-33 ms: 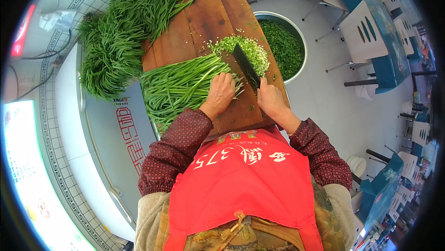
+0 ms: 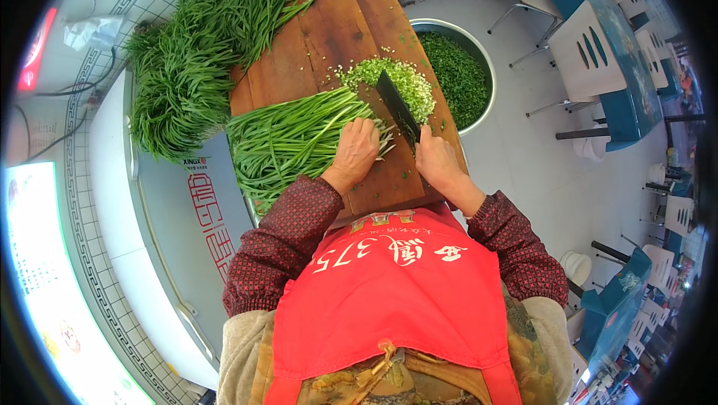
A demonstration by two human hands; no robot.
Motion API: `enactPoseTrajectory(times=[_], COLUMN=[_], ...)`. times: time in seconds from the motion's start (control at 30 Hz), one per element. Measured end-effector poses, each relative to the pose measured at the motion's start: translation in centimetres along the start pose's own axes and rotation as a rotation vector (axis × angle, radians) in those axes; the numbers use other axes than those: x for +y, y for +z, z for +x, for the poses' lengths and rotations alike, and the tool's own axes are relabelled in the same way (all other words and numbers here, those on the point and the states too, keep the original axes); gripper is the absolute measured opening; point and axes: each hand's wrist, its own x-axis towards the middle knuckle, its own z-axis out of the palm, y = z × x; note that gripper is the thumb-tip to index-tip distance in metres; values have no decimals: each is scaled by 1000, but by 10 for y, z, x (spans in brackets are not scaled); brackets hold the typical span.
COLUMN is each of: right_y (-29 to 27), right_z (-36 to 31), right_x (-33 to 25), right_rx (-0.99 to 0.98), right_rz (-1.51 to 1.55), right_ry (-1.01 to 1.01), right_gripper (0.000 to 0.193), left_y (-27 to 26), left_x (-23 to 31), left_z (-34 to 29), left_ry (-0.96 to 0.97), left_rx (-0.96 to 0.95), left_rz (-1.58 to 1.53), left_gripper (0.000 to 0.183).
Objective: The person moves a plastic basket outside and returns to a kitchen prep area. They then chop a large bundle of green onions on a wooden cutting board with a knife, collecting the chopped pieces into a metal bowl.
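Note:
My right hand point(image 2: 441, 164) is wrapped round the handle of a dark-bladed cleaver point(image 2: 396, 106). The blade points away and leans left, over the board and against a pile of chopped chives point(image 2: 411, 85), pale green and white. My left hand point(image 2: 356, 152) presses with curled fingers on the pale stem ends of a long bunch of garlic chives point(image 2: 288, 139). The bunch lies crosswise on the wooden cutting board point(image 2: 329, 23), its leaves to the left. A narrow gap separates my left fingertips from the blade.
A larger heap of uncut chives point(image 2: 183, 76) covers the board's far left corner and hangs past its edge. Right of the board stands a metal basin point(image 2: 490, 87) of chopped greens. A grey-topped cabinet point(image 2: 168, 203) is at the left; chairs point(image 2: 587, 61) and blue tables are at the right.

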Motion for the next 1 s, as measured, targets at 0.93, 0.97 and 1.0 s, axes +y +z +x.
enactPoseTrajectory(times=[0.93,0.97,1.0], right_y=[1,1,0], right_z=[0,0,0], right_x=[-3,-3,-3], right_rx=[-9,-4,3], right_rz=[-14,-17,-9], right_ry=[-14,-10,-23], right_gripper=[16,16,16], left_y=[-155,-176,-200], left_x=[-17,-26,-37], left_z=[90,89,82], left_ry=[-306,-274,-312], left_rx=[414,532,578], left_rz=[-1485,-1498,-1469], left_gripper=[6,9,10])
